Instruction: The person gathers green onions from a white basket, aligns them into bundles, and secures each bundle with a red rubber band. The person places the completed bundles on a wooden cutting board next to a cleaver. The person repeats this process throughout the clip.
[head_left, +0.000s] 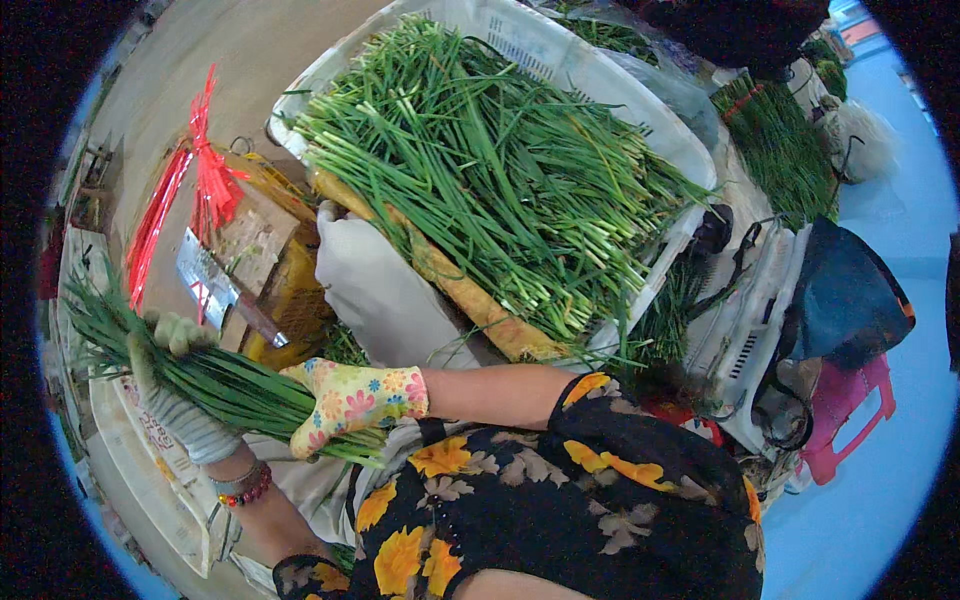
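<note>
A bunch of long green stalks, which look like garlic chives (240, 394), lies slantwise across both gloved hands. My left hand (176, 382), in a greyish knit glove with striped cuff, is closed round its leafy part. My right hand (349, 401), in a flower-patterned glove, grips the bunch near its pale cut ends. Beyond the hands, a large white plastic crate (660, 112) holds a heap of the same greens (487, 157). A cleaver (206, 274) with a brown handle rests left of the crate, beside red plastic strips (214, 180).
A yellowish rolled edge (450, 289) runs along the crate's near side. A cardboard piece (259, 236) lies under the cleaver. At right are a tied bundle of greens (780, 142), a white crate (739, 360), a dark blue cloth (844, 292) and a pink plastic stool (847, 420).
</note>
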